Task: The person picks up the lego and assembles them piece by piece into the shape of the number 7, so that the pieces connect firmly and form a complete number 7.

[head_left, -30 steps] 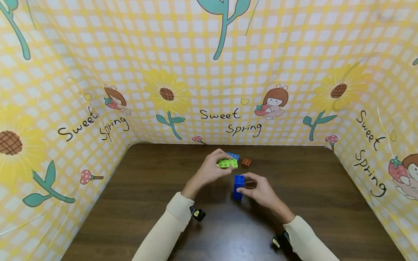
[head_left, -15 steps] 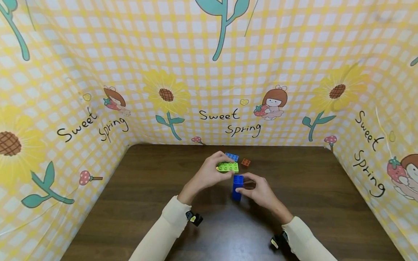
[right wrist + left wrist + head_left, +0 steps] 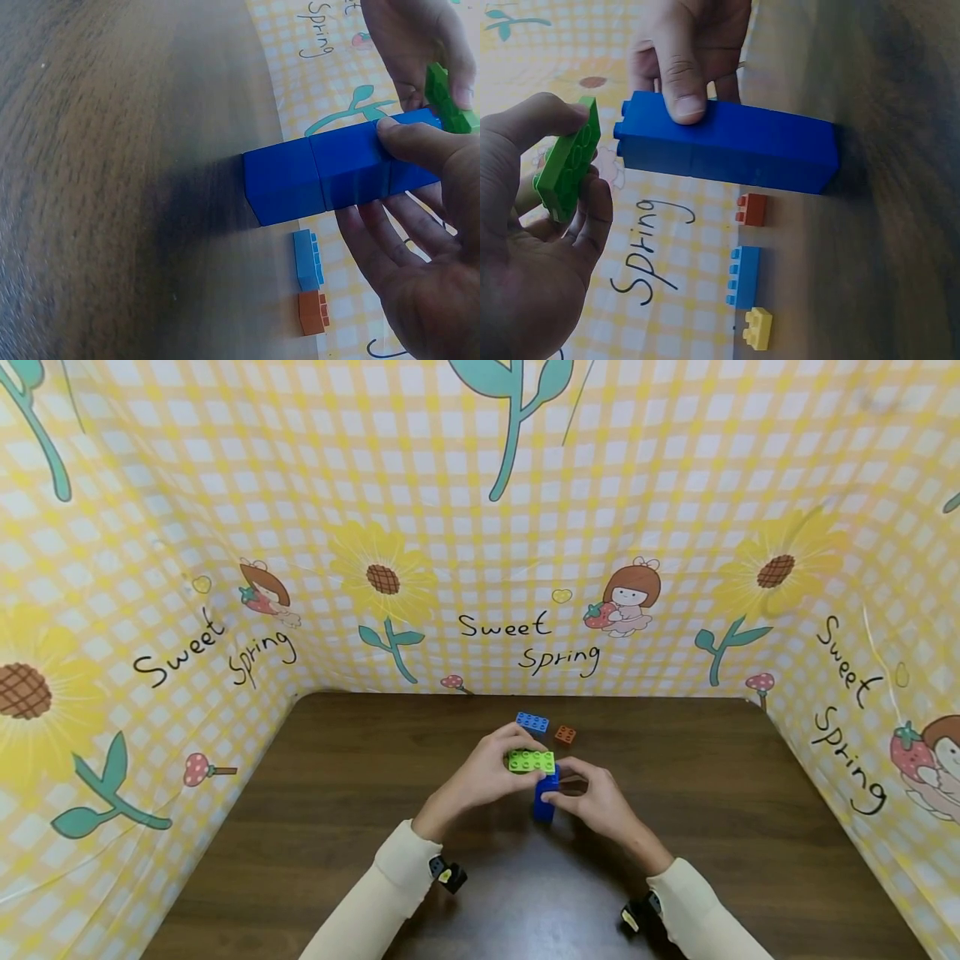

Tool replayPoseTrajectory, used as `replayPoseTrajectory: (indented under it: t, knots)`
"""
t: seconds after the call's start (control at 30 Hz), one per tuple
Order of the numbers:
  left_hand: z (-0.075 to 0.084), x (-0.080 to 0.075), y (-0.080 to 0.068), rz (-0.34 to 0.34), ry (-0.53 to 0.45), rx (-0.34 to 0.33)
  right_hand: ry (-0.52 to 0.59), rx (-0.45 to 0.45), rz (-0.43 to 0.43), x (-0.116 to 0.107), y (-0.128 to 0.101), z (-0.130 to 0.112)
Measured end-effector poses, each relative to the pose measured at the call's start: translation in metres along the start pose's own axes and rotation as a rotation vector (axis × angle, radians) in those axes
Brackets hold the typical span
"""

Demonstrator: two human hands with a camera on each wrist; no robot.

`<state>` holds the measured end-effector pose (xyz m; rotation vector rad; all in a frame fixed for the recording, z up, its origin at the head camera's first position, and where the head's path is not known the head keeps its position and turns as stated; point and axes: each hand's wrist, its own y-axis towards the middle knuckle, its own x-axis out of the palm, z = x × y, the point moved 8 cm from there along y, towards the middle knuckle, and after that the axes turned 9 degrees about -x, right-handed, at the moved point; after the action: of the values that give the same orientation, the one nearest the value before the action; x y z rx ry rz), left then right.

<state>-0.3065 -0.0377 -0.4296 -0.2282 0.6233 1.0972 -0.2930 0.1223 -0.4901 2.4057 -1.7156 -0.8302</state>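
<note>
While standing upright on the dark worktop (image 3: 337, 793), steadied near its top: blue tower (image 3: 545, 797), stacked from like bricks, studs uppermost. Pinched there by the right hand (image 3: 600, 797), thumb pressed on one side face, fingers curled round the opposite one; a closed grip, firm on the tower's upper part.

Just above the tower's top, with a small gap showing in the left wrist view: green brick (image 3: 532, 762), flat and wide, studs up. Held by the left hand (image 3: 487, 772), thumb and fingertips curled round its long edges; grip closed on it, underside left free.

Judged from looks:
- Likely light, hard and stiff, being moulded plastic, so no give under the fingers.
- Smooth side faces, so probably a little slippery. Better pinched squarely across two opposite faces than by a corner.
- Tall and narrow, so probably quick to tip from a sideways push. Best held high on its sides, as now.
- For the green brick, best held by its long edges, well off the studs and the hollow underside.

Beyond the tower, lying apart from it on the worktop: light blue brick (image 3: 532, 722), with an orange brick (image 3: 565, 735) just beside it. Near the light blue one, seen only from the left wrist: small yellow brick (image 3: 758, 328). Behind all of these, a yellow checked backdrop (image 3: 480, 527) with sunflowers.
</note>
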Motion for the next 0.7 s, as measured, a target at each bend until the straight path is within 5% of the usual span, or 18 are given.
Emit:
replayPoseTrajectory:
  t: [0.7]
  knots:
    - [-0.014,0.012,0.005,-0.070,0.017,-0.046,0.001,-0.018,0.002,0.000,-0.001,-0.003]
